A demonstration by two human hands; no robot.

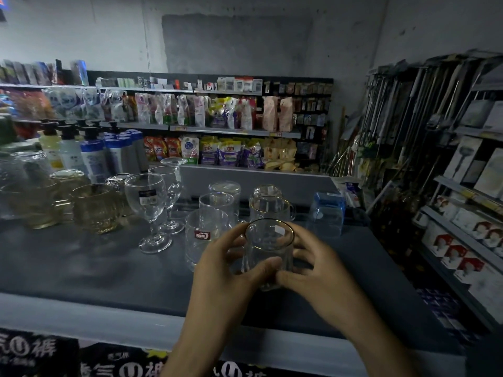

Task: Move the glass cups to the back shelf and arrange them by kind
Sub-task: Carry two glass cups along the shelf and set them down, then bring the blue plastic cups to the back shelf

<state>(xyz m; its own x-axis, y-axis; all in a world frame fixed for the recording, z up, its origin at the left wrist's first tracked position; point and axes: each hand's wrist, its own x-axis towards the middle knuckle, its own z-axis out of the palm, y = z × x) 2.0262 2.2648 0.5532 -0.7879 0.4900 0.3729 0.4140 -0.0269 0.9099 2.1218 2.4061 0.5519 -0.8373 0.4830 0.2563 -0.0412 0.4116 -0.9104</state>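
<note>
My left hand (226, 270) and my right hand (315, 270) both grip a clear gold-rimmed mug (269, 248) from either side, at the front of the dark shelf top (95, 268). Behind it stands a matching gold-rimmed mug (270, 208). To its left, clear tumblers (206, 229) line up toward the back, the nearest with a red label. Two wine glasses (149, 210) stand further left. Amber glass mugs (94, 208) sit at the far left. A blue-tinted glass (326, 213) stands upside down on the right.
Shampoo pump bottles (92, 153) crowd the back left of the shelf top. Detergent bags (226, 152) fill the shelves behind. Mop handles (394, 110) and boxed goods (462, 240) line the rack on the right. The shelf's pale front edge (109, 317) runs below my wrists.
</note>
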